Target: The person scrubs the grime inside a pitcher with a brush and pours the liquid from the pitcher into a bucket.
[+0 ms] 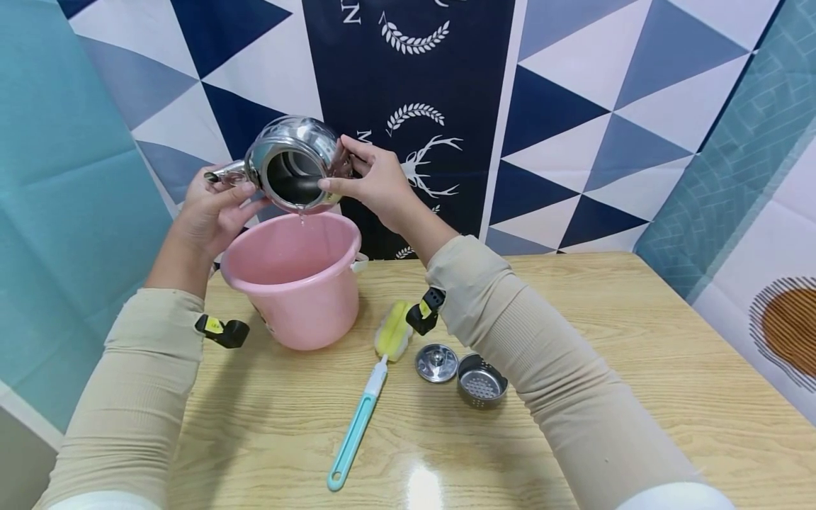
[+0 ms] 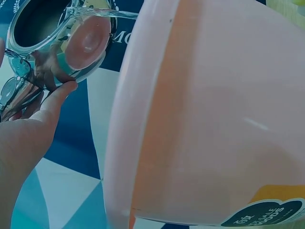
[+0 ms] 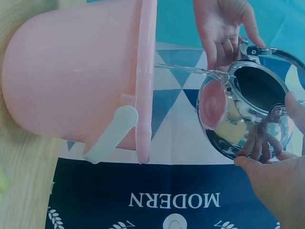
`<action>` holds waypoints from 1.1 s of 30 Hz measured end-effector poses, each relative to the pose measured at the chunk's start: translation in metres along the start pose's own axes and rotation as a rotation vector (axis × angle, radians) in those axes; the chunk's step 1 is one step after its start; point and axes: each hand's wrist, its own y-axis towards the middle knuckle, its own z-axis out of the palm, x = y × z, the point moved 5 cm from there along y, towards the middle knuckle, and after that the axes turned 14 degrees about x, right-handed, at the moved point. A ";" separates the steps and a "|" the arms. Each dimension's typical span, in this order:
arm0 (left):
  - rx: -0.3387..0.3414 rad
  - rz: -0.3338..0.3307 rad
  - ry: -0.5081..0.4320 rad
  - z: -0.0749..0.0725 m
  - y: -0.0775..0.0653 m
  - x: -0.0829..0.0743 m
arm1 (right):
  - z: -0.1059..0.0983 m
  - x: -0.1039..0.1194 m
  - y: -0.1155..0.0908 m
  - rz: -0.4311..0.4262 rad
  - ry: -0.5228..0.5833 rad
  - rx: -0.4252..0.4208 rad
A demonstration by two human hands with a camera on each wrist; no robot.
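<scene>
A shiny steel teapot (image 1: 299, 134) is held on its side in the air over a pink bucket (image 1: 312, 304), its round mouth facing me. Water (image 3: 186, 69) runs from the lip of the mouth toward the bucket, plainly in both wrist views. My left hand (image 1: 213, 216) grips the teapot at its spout side, with the thumb near the rim. On the opposite side my right hand (image 1: 379, 184) holds the body between thumb and fingers, the thumb beside the mouth. In the right wrist view the curved handle (image 3: 286, 56) arches away from the mouth.
On the wooden table (image 1: 574, 319) lies a sponge brush with a turquoise handle (image 1: 357, 432). Right of its yellow head sit a steel lid (image 1: 436, 363) and a perforated strainer basket (image 1: 482, 382), close under my right forearm. A patterned cloth wall (image 1: 567, 120) stands behind.
</scene>
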 end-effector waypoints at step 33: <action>-0.040 0.025 -0.008 0.005 -0.004 -0.004 | 0.002 0.007 -0.003 -0.010 -0.040 0.018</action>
